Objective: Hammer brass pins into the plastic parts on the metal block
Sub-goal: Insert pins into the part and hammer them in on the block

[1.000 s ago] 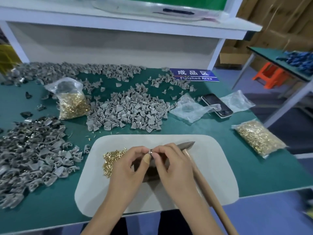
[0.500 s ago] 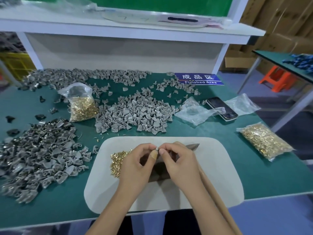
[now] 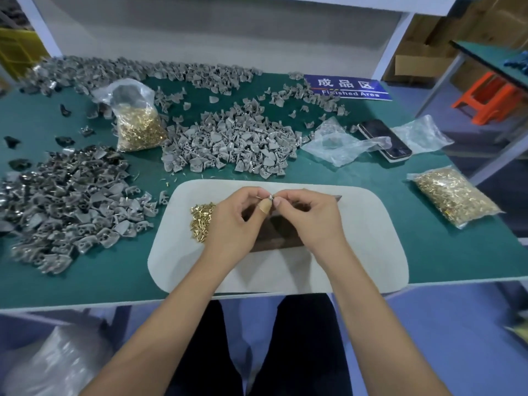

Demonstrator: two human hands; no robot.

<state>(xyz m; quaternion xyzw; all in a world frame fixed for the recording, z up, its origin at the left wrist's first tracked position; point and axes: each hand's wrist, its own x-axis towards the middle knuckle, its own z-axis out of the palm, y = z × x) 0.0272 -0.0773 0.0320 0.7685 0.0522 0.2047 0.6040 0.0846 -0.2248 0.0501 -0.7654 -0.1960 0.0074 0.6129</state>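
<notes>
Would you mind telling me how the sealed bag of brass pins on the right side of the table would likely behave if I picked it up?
The bag of brass pins lies slumped flat, so it would probably sag and shift in the grasp. Packed full of metal pins, it is likely heavy for its size. Its thin, glossy film may be slippery and could tear if pinched hard.

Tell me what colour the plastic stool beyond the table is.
Orange; the plastic stool shows at the upper right of the head view.
</notes>
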